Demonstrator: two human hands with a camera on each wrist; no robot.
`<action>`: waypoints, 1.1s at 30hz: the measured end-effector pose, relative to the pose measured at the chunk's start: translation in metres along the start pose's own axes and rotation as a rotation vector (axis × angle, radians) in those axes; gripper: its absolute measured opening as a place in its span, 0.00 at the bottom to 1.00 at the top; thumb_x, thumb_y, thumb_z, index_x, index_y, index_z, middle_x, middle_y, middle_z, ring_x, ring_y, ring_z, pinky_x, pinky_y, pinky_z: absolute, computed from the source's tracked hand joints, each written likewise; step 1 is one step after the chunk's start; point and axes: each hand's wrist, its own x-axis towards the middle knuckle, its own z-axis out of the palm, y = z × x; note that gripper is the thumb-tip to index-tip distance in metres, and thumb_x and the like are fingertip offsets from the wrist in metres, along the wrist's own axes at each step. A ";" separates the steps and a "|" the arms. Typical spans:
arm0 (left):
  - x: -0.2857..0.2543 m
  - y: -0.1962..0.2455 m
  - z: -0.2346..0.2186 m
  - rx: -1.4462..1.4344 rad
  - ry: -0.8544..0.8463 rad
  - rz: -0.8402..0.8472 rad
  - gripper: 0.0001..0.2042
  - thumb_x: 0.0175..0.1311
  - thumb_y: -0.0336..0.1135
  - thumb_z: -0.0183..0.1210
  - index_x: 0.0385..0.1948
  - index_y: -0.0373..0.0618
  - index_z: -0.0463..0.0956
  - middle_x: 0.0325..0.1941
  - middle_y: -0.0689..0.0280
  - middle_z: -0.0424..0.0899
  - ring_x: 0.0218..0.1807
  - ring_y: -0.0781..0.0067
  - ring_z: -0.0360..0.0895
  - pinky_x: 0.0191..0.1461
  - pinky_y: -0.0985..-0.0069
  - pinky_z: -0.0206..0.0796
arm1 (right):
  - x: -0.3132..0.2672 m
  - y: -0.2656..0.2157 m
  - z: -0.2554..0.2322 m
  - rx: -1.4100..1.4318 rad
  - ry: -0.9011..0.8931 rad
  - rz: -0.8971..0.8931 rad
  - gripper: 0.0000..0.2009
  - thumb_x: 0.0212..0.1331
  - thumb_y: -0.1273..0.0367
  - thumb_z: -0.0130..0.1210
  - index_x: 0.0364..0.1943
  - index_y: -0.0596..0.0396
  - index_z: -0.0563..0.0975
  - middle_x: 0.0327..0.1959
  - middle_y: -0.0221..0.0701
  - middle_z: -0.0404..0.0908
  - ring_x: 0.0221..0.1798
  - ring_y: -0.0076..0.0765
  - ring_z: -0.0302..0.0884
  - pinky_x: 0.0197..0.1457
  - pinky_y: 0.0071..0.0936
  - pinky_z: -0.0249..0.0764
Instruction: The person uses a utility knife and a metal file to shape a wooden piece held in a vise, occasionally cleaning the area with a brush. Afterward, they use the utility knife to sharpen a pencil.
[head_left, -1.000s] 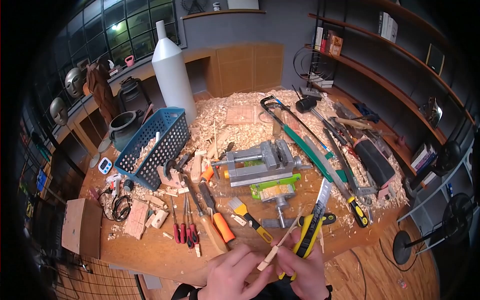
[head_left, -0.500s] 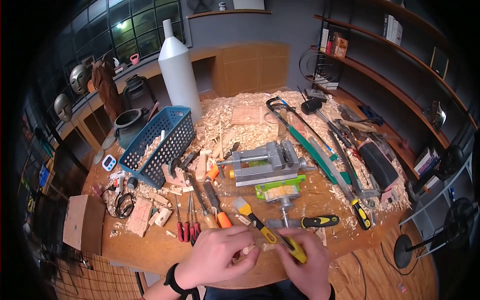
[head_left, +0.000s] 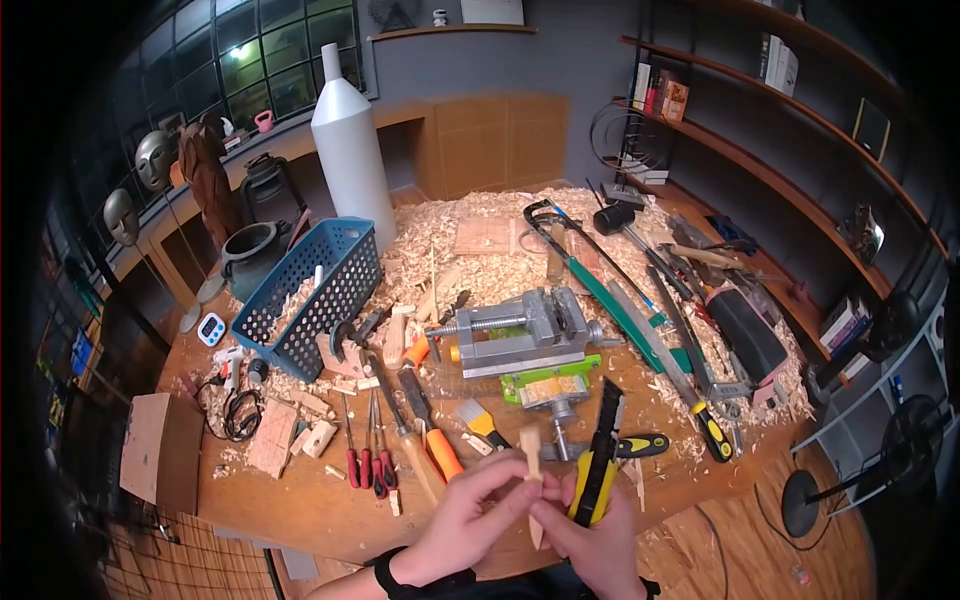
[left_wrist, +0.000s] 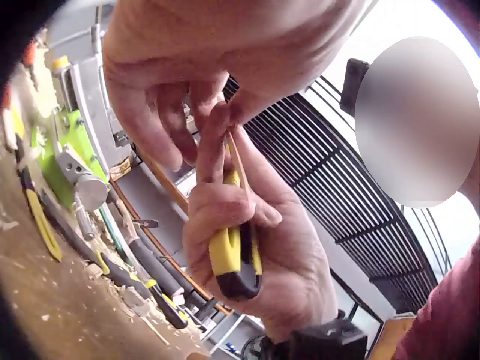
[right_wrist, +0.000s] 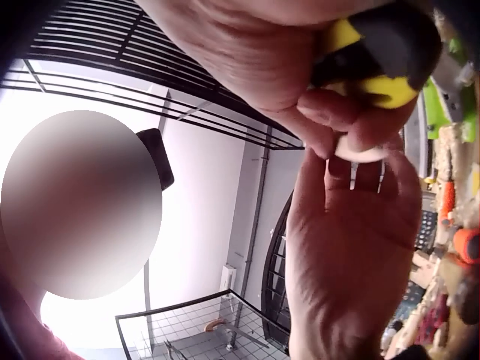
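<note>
A small carved wooden piece, with a broad block end on top and a narrowed shaft below, stands nearly upright between the hands. My left hand pinches its middle between thumb and fingers. My right hand grips a yellow and black utility knife that points upward, while its thumb and fingertips also touch the wood's lower shaft. In the left wrist view, the knife's handle lies across the right palm with the slim wood strip beside it. Fingers cover much of the wood in the right wrist view.
A grey vise on a green base stands beyond the hands. Chisels with orange handles, red-handled tools, and a brush lie leftward. Saws and wood shavings fill the right and back. A blue basket stands left.
Half a second ago the hands were apart, with the knife tilted low. Now they have come together at the wooden piece, turned with its block end up, and the knife points upward.
</note>
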 end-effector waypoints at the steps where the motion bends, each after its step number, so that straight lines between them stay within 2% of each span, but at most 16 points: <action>1: 0.000 -0.004 -0.002 -0.069 0.027 -0.051 0.09 0.78 0.32 0.52 0.45 0.36 0.79 0.42 0.67 0.79 0.44 0.77 0.78 0.51 0.79 0.69 | 0.000 0.001 0.001 -0.040 -0.033 0.008 0.13 0.64 0.75 0.65 0.41 0.56 0.68 0.39 0.34 0.87 0.35 0.19 0.81 0.40 0.21 0.76; 2: 0.000 -0.002 -0.004 -0.067 0.033 -0.050 0.09 0.78 0.32 0.52 0.45 0.36 0.79 0.42 0.67 0.79 0.44 0.77 0.78 0.51 0.79 0.69 | 0.001 0.002 0.000 -0.040 -0.039 0.009 0.13 0.64 0.75 0.65 0.41 0.56 0.68 0.39 0.34 0.87 0.35 0.19 0.81 0.40 0.21 0.76; 4: 0.003 0.007 -0.009 -0.009 0.080 -0.058 0.11 0.80 0.33 0.50 0.43 0.35 0.78 0.38 0.67 0.80 0.44 0.79 0.77 0.52 0.79 0.69 | 0.006 0.005 -0.004 -0.226 -0.039 -0.374 0.11 0.67 0.76 0.61 0.41 0.56 0.68 0.42 0.38 0.88 0.37 0.18 0.81 0.38 0.18 0.74; 5: 0.001 0.010 -0.012 0.016 0.051 -0.077 0.13 0.82 0.34 0.48 0.39 0.36 0.77 0.35 0.69 0.80 0.41 0.81 0.75 0.50 0.80 0.68 | 0.004 0.002 -0.007 -0.196 -0.042 -0.324 0.07 0.71 0.74 0.56 0.43 0.56 0.68 0.39 0.34 0.86 0.38 0.19 0.80 0.39 0.19 0.74; 6: -0.001 0.010 -0.015 0.018 0.054 -0.079 0.13 0.82 0.34 0.48 0.39 0.36 0.77 0.35 0.69 0.80 0.41 0.81 0.75 0.50 0.80 0.68 | 0.001 -0.001 -0.014 -0.193 -0.045 -0.322 0.07 0.71 0.74 0.56 0.43 0.56 0.68 0.39 0.34 0.86 0.38 0.19 0.80 0.39 0.19 0.74; 8: -0.004 0.010 -0.018 0.037 -0.035 -0.157 0.15 0.83 0.38 0.44 0.36 0.39 0.73 0.39 0.65 0.80 0.41 0.78 0.78 0.47 0.77 0.71 | -0.004 -0.005 -0.030 -0.131 -0.073 -0.067 0.05 0.74 0.70 0.52 0.44 0.55 0.68 0.37 0.31 0.83 0.38 0.22 0.78 0.43 0.23 0.74; 9: -0.006 0.016 -0.013 -0.057 0.003 -0.225 0.14 0.83 0.38 0.45 0.36 0.40 0.72 0.36 0.66 0.79 0.40 0.79 0.77 0.45 0.79 0.71 | -0.002 -0.005 -0.035 -0.195 -0.132 -0.167 0.08 0.75 0.68 0.50 0.49 0.57 0.69 0.35 0.29 0.79 0.34 0.24 0.76 0.40 0.25 0.74; 10: -0.008 0.018 -0.011 -0.059 0.004 -0.227 0.14 0.83 0.38 0.45 0.36 0.40 0.72 0.36 0.66 0.79 0.40 0.79 0.77 0.45 0.79 0.71 | -0.002 -0.006 -0.037 -0.195 -0.133 -0.165 0.08 0.75 0.68 0.50 0.49 0.57 0.69 0.35 0.29 0.79 0.34 0.24 0.76 0.40 0.25 0.74; 12: -0.009 0.020 -0.008 -0.051 0.012 -0.188 0.13 0.83 0.36 0.46 0.39 0.39 0.73 0.34 0.67 0.79 0.38 0.80 0.77 0.43 0.80 0.70 | -0.002 -0.013 -0.036 -0.558 -0.108 -0.376 0.13 0.72 0.68 0.54 0.54 0.59 0.71 0.37 0.34 0.82 0.37 0.28 0.80 0.40 0.28 0.76; 13: -0.010 0.020 -0.009 -0.051 0.012 -0.189 0.13 0.83 0.36 0.46 0.39 0.39 0.73 0.34 0.67 0.79 0.38 0.80 0.77 0.43 0.80 0.70 | -0.003 -0.020 -0.034 -0.558 -0.108 -0.375 0.13 0.72 0.68 0.54 0.54 0.59 0.71 0.37 0.34 0.82 0.37 0.28 0.80 0.40 0.28 0.76; 16: -0.013 0.017 -0.014 0.092 -0.067 -0.172 0.11 0.82 0.34 0.46 0.45 0.37 0.75 0.34 0.67 0.80 0.36 0.80 0.77 0.43 0.80 0.70 | -0.007 -0.039 -0.027 -0.821 -0.147 -0.566 0.17 0.67 0.69 0.61 0.56 0.60 0.75 0.41 0.37 0.84 0.41 0.33 0.85 0.45 0.30 0.78; 18: -0.017 0.011 -0.013 0.015 -0.010 -0.099 0.11 0.81 0.32 0.47 0.49 0.35 0.76 0.33 0.67 0.81 0.35 0.80 0.77 0.41 0.80 0.70 | -0.010 -0.043 -0.023 -1.003 -0.068 -0.850 0.16 0.62 0.72 0.63 0.54 0.55 0.80 0.46 0.39 0.86 0.36 0.41 0.83 0.38 0.31 0.78; 19: -0.018 0.011 -0.014 0.015 -0.009 -0.101 0.11 0.81 0.32 0.47 0.49 0.35 0.76 0.33 0.67 0.81 0.35 0.80 0.77 0.41 0.80 0.70 | -0.012 -0.048 -0.022 -1.002 -0.069 -0.848 0.16 0.62 0.72 0.63 0.54 0.55 0.80 0.46 0.39 0.86 0.36 0.41 0.83 0.38 0.31 0.78; 21: -0.019 0.012 -0.013 0.005 -0.015 -0.104 0.11 0.80 0.31 0.48 0.51 0.34 0.76 0.34 0.66 0.81 0.34 0.81 0.77 0.41 0.80 0.70 | -0.018 -0.058 -0.021 -1.125 -0.081 -0.765 0.23 0.55 0.70 0.66 0.58 0.53 0.80 0.45 0.40 0.84 0.44 0.52 0.82 0.47 0.38 0.79; 31: -0.024 0.019 -0.007 0.084 -0.022 -0.035 0.10 0.80 0.31 0.48 0.43 0.37 0.78 0.33 0.68 0.81 0.34 0.82 0.77 0.38 0.81 0.70 | -0.028 -0.065 -0.023 -1.262 0.000 -0.800 0.26 0.51 0.69 0.68 0.60 0.45 0.82 0.32 0.33 0.77 0.32 0.44 0.75 0.36 0.35 0.73; 33: -0.029 0.017 -0.007 0.023 0.028 -0.111 0.10 0.81 0.33 0.48 0.43 0.38 0.78 0.34 0.69 0.81 0.34 0.82 0.76 0.38 0.81 0.70 | -0.029 -0.066 -0.024 -1.271 0.003 -0.793 0.27 0.50 0.69 0.68 0.60 0.45 0.82 0.31 0.34 0.76 0.32 0.45 0.75 0.36 0.36 0.73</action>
